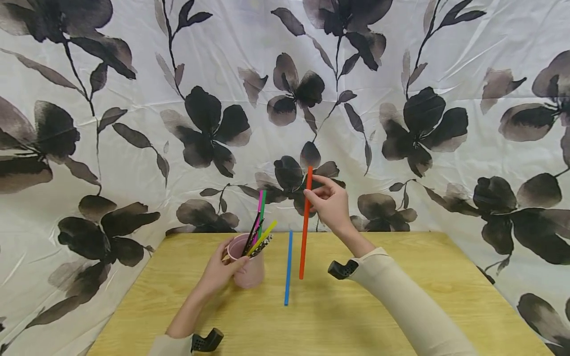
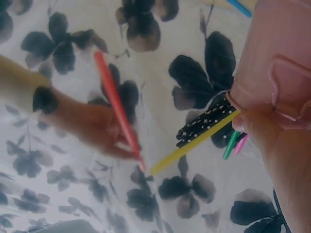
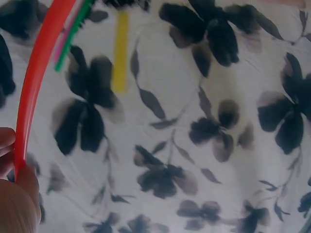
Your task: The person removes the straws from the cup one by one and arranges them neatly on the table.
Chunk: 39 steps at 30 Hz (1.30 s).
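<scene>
My left hand [image 1: 221, 269] grips a pink cup [image 1: 250, 274] by its upper side, thumb near the rim. Out of the cup stick a yellow straw [image 1: 268, 230], a green straw [image 1: 262, 207], a pink straw [image 1: 260, 200] and dark patterned straws [image 2: 206, 124]. In the air to the right of the cup, my right hand [image 1: 331, 202] pinches a red straw [image 1: 305, 227] near its upper end, between thumb and fingers. The red straw stands almost upright, its lower end over the table. A blue straw [image 1: 288, 269] lies on the table between the cup and the red straw.
The wooden table [image 1: 378, 306] has its far edge against a hanging white cloth [image 1: 365, 113] with dark flowers. A small black device sits at each wrist, over the light sleeves [image 1: 401, 291].
</scene>
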Each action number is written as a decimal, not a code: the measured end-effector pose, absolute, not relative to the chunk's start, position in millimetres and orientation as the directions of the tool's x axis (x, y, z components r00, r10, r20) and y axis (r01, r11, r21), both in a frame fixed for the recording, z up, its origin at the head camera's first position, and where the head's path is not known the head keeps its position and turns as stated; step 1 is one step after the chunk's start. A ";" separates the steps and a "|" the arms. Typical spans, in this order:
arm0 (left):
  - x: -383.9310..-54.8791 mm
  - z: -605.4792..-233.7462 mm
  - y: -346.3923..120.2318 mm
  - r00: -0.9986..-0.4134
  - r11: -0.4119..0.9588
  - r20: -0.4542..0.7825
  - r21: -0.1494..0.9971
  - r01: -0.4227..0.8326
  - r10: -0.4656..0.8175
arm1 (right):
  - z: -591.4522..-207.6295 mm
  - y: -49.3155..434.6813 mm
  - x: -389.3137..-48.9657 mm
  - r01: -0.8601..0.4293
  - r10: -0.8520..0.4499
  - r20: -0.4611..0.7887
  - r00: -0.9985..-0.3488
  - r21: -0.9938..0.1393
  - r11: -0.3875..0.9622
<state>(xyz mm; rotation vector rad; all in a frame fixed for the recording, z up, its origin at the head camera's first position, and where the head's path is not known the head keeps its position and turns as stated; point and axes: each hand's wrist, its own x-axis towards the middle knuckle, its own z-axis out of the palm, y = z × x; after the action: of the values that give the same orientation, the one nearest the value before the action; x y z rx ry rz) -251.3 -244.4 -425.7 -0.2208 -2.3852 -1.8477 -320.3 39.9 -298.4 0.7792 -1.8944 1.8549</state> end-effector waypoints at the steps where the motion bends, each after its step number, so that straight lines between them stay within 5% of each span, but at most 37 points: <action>1: -252.3 -426.0 -244.9 -0.982 0.242 0.182 0.952 0.188 0.047 | -303.6 40.8 -324.3 -0.608 -0.121 0.605 -0.787 -0.794 -0.009; 15: -269.0 -449.7 -252.2 -0.984 0.240 0.180 0.954 0.177 0.013 | -393.9 43.4 -385.6 -0.306 -0.068 0.299 -0.952 -0.942 0.141; 39: -255.3 -436.6 -248.0 -0.987 0.196 0.154 0.968 0.158 0.035 | -460.7 33.3 -407.3 -0.077 -0.028 0.073 -0.997 -0.959 0.272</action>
<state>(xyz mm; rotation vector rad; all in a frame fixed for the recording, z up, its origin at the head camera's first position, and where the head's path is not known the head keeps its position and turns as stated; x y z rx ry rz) -255.3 -248.0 -436.6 -0.1908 -2.3522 -1.9235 -407.3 33.3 -460.7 0.1025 -2.4723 1.8683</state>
